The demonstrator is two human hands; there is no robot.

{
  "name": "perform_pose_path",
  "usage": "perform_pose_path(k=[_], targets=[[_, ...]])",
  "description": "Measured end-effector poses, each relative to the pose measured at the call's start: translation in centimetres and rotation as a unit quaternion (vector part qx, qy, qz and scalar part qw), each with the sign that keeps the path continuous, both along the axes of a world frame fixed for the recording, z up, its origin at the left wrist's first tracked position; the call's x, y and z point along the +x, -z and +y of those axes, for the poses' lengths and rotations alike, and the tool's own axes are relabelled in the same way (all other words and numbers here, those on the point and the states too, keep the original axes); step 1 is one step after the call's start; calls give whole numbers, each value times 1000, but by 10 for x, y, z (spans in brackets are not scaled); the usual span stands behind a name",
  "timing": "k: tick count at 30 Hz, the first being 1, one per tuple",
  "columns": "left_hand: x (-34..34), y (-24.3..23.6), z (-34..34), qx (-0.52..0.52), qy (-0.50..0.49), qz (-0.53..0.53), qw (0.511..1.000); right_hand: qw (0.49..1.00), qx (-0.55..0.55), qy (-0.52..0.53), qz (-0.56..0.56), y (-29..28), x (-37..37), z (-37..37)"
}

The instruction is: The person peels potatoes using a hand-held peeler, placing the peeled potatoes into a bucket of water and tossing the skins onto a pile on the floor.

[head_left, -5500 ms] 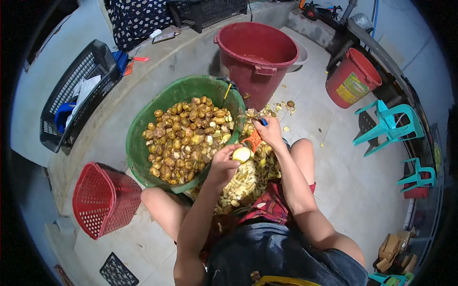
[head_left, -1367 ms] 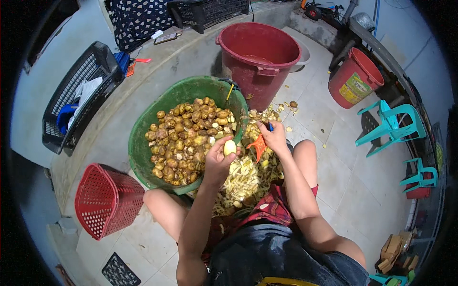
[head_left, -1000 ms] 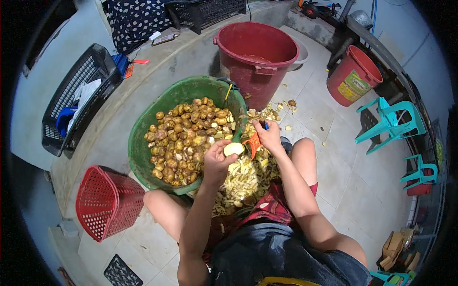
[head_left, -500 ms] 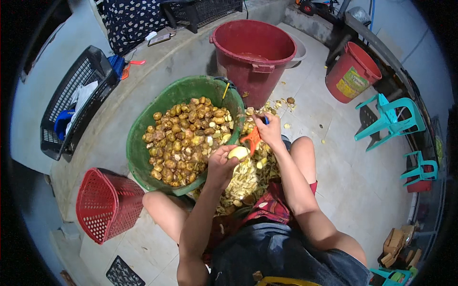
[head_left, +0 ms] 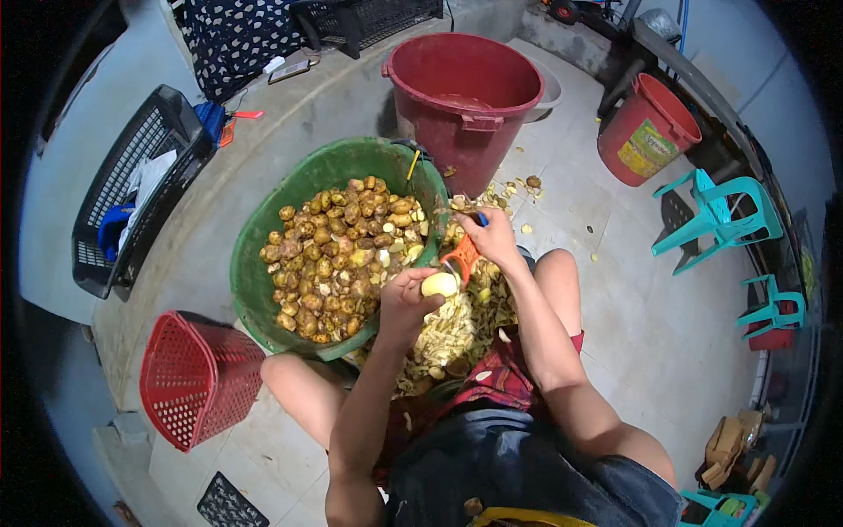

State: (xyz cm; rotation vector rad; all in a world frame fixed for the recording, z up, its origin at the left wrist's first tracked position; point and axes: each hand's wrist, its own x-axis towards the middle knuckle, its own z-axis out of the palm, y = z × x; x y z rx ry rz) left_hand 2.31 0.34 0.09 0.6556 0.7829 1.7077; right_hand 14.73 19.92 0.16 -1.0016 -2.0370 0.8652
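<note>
Orange peeler (head_left: 464, 254) clasped in right hand (head_left: 493, 238), potato (head_left: 440, 285) grasped in left hand (head_left: 405, 304), beside green tub (head_left: 250, 263); likely mid-peel, next stroke needs steady hold.

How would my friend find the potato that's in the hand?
Find the big green tub of potatoes. By its lower-right rim, the left hand holds one potato. It's pale yellow and looks peeled, unlike the mostly brown, skin-on ones in the tub.
</note>
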Motion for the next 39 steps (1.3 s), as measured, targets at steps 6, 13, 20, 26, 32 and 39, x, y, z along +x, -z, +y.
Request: perform_pose_path(k=[6,13,20,26,32,39], targets=[[-12,12,0,26,58,-103,993,999,-36,27,5,-4,0,-1],[-14,3,1,40,58,-163,984,993,-107,38,40,-22,0,-17],[-19,51,18,-67,12,-99,993,993,-103,58,21,-10,15,-6],[-27,132,18,-92,-12,-340,936,993,-107,52,23,-9,18,0],[-74,134,38,-370,-164,-155,901,990,-107,74,-54,-12,34,7],[-163,233,49,-428,-191,391,792,988,-61,36,-140,-27,22,9]])
